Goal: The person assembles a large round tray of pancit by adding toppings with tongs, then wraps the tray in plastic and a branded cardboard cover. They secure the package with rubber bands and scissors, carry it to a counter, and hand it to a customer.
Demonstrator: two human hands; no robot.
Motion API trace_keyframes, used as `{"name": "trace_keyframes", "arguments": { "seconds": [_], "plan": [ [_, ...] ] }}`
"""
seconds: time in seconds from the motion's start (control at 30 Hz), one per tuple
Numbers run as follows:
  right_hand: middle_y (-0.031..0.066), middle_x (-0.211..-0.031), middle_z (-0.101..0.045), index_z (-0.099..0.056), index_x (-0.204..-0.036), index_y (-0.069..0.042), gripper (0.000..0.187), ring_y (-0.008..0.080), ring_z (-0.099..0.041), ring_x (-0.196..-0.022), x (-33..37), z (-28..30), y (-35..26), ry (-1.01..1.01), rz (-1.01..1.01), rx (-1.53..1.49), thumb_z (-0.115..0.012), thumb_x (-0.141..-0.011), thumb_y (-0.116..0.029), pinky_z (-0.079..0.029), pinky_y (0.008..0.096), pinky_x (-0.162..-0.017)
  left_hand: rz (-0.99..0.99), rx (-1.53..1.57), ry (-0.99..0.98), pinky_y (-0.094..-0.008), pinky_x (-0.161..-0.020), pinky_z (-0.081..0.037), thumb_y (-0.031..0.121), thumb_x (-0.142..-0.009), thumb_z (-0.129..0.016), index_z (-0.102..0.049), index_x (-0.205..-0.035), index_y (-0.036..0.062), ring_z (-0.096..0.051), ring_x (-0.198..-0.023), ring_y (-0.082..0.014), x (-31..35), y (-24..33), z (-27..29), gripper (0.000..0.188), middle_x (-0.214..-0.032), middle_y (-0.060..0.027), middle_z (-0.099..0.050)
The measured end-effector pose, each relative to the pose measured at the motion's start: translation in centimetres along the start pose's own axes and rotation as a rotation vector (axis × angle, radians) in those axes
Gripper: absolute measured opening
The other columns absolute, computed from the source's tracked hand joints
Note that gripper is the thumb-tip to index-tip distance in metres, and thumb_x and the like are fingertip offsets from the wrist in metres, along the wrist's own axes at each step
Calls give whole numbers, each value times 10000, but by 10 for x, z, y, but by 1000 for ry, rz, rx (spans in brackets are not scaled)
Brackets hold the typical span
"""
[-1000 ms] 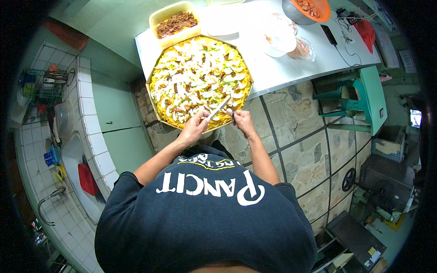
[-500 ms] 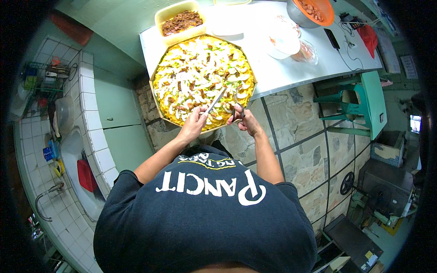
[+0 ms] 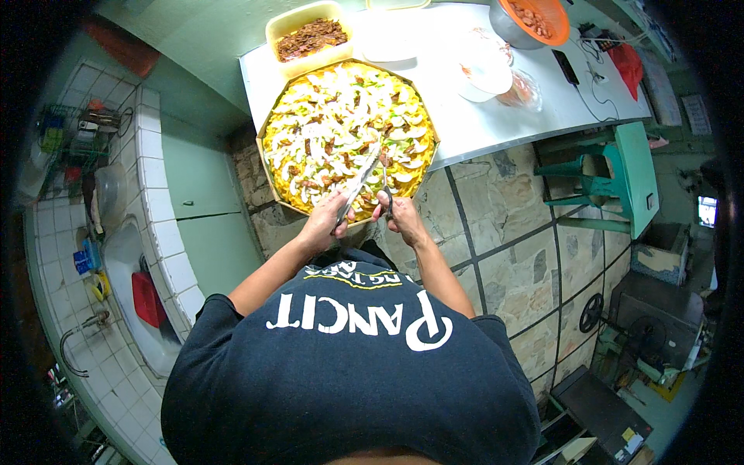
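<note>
Stone-patterned tiles cover the floor (image 3: 508, 271), and over it stands a white worktop (image 3: 570, 105). At the left end of that worktop lies a big many-sided tray (image 3: 273, 191), jutting past the near edge toward the person, filled with yellow food (image 3: 341, 116) under pale slices, green bits and brown strips. Just behind the tray sits a yellow tub (image 3: 318, 61) of brown shreds. Toward the far right corner, an orange basin (image 3: 563, 22) rests in a grey bowl (image 3: 508, 34), with pinkish pieces inside. Between bowl and tray are a white container (image 3: 479, 87) and, touching or close beside it, a clear bag (image 3: 528, 91). Both hands are at the tray's near side: the left hand (image 3: 324, 220) has its grip wrapped around a long silver tool (image 3: 360, 182) slanting up and right over the food; the right hand (image 3: 404, 222) grips scissors (image 3: 388, 204) by their dark handles, blades pointing away from the person. The two tips nearly meet above the toppings; whether they touch, I cannot tell. A black phone (image 3: 566, 67) lies farther right, beside a cable.
</note>
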State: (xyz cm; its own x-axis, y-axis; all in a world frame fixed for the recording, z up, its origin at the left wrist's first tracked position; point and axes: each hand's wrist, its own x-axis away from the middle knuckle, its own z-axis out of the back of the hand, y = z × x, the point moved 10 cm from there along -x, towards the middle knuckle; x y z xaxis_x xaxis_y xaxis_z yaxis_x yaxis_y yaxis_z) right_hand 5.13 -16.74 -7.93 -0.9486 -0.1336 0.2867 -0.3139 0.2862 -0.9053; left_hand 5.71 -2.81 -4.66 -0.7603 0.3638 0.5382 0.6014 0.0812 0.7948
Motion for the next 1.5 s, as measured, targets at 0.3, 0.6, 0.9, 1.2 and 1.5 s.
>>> {"name": "trace_keyframes", "arguments": {
  "seconds": [0.3,0.6,0.9,1.2,1.5],
  "plan": [
    [27,-466,-512,-604,-567,-11,516,95,-474,-448,4,23,3,220,189,722,-621,-842,-448,-356,287,-436,-163,-436,12,-191,-348,-290,258,-967,-470,-474,-1196,38,-380,-385,-45,15,12,19,317,-688,-18,-570],
    [86,-480,-495,-584,-593,10,553,154,-474,-458,18,9,3,227,116,844,-608,-826,-492,-368,334,-464,-255,-539,61,-192,-348,-280,222,-960,-486,-497,-1157,44,-384,-399,-33,21,3,31,266,-639,16,-529],
    [51,-483,-515,-575,-568,5,548,112,-464,-464,16,13,24,225,153,729,-615,-840,-469,-362,310,-455,-307,-650,89,-232,-537,-395,213,-935,-510,-564,-1077,-5,-495,-585,-69,20,13,37,266,-640,3,-523],
    [-39,-500,-484,-537,-561,-75,457,34,-380,-429,22,15,40,155,-1,336,-655,-844,-413,-263,223,-405,-284,-740,39,-230,-545,-400,204,-928,-517,-569,-1090,9,-495,-591,-62,23,13,34,259,-660,14,-529],
    [-62,-479,-429,-497,-550,-131,423,25,-338,-396,25,19,43,120,-69,125,-678,-839,-380,-221,211,-375,-279,-838,22,-254,-550,-418,232,-917,-532,-584,-1095,31,-514,-588,-75,20,14,35,274,-652,0,-545]
  ]
}}
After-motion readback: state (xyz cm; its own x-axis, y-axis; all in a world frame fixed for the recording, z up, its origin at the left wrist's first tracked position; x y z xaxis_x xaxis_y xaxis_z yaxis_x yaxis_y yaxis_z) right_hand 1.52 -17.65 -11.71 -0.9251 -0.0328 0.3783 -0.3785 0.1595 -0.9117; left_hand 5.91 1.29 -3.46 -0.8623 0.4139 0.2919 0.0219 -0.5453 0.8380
